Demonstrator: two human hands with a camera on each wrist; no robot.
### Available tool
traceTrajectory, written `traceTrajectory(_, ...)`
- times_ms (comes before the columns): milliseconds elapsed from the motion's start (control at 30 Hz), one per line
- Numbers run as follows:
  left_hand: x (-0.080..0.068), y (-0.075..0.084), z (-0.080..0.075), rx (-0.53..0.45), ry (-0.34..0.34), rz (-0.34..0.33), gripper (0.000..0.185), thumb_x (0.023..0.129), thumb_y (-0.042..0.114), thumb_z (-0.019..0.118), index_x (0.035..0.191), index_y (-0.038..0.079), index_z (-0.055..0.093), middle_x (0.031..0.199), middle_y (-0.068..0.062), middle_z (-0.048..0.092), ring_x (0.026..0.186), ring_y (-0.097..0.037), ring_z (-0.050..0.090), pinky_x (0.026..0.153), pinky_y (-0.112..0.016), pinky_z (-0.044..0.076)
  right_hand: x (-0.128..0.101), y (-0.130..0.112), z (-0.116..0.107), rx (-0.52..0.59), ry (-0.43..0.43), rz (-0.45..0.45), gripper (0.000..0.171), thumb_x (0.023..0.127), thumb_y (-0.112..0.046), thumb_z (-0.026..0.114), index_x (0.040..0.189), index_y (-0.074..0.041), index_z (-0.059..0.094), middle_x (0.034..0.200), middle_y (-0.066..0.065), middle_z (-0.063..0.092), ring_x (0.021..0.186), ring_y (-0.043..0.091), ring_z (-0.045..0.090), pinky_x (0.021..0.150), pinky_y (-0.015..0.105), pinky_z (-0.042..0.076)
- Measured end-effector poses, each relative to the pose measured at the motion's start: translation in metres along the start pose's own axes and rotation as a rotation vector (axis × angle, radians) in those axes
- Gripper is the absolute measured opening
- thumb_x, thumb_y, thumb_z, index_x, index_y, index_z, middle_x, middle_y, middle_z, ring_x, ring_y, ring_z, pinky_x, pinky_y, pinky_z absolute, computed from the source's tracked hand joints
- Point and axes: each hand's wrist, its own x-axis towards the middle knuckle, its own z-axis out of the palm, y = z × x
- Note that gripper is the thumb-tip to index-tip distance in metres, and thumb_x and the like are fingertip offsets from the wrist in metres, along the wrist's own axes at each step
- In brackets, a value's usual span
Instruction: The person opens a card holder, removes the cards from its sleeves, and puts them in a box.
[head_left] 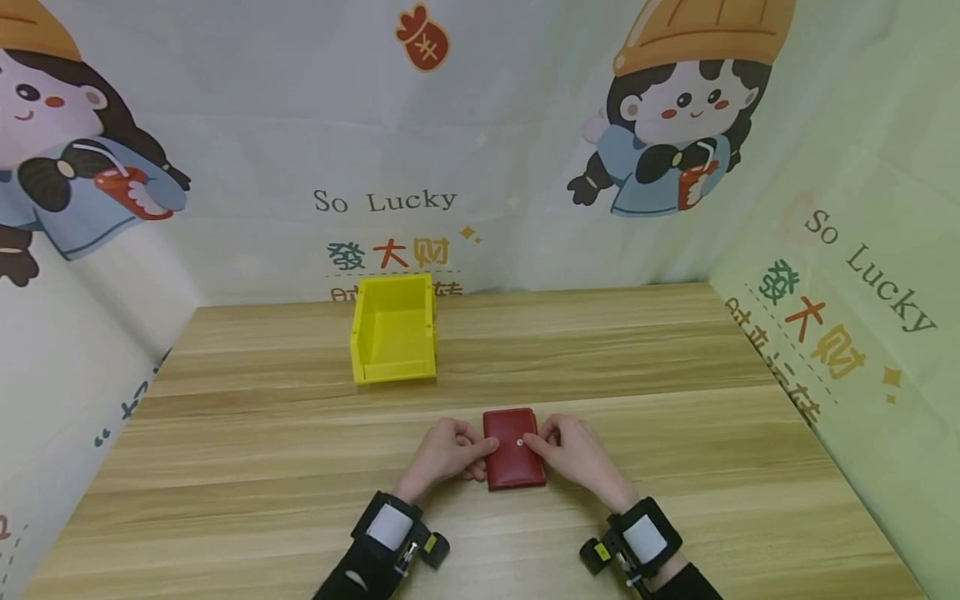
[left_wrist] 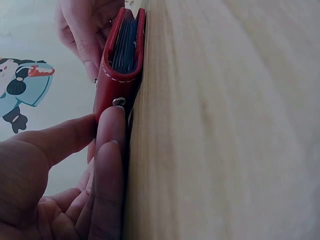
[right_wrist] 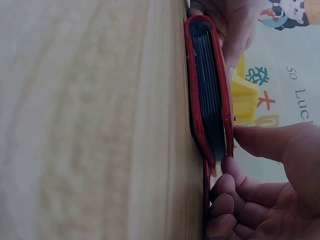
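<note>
- Red card wallet [head_left: 514, 448] lies flat on the wooden table [head_left: 675, 375], nearer the person than the yellow bin [head_left: 394, 329], which stands well apart behind it and a little to its left.
- It is glossy red leather with pale stitching, closed, with a small metal snap stud on its top face; the wrist views show dark card sleeves stacked between the covers [right_wrist: 207, 90].
- Left hand [head_left: 448, 450] is at the wallet's left edge, thumb on the top cover and fingers curled against the side [left_wrist: 111, 145], pinching it.
- Right hand [head_left: 572, 450] is at the wallet's right edge, thumb tip on top near the stud, fingers curled beside and under the edge [right_wrist: 235, 187], also gripping it.
- The wallet sits between the two hands, touching both.
</note>
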Motion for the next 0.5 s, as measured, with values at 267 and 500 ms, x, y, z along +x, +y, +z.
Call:
traceTrajectory(267, 0.0004, 0.0, -0.0017, -0.001, 0.006, 0.008, 0.023, 0.094, 0.02, 0.071, 0.089, -0.002, 0.067, 0.062, -0.001, 0.068, 0.052, -0.006, 0.063, 0.053, -0.022, 0.054, 0.0011, -0.0004, -0.0004, 0.013, -0.007, -0.011, 0.024, 0.094, -0.024, 0.07, 0.078, -0.008, 0.063, 0.063, -0.004, 0.049, 0.056, 0.009, 0.042, 0.051, 0.021, 0.029)
traceTrajectory(500, -0.0022, 0.0, -0.0009, 0.009, 0.006, 0.021, 0.023, 0.094, 0.02, 0.071, 0.093, -0.002, 0.067, 0.065, -0.006, 0.069, 0.054, -0.007, 0.063, 0.055, -0.023, 0.055, -0.0006, -0.0004, 0.0014, 0.046, 0.01, -0.011, 0.025, 0.094, -0.025, 0.07, 0.077, -0.011, 0.06, 0.061, -0.005, 0.046, 0.055, 0.009, 0.041, 0.051, 0.021, 0.029)
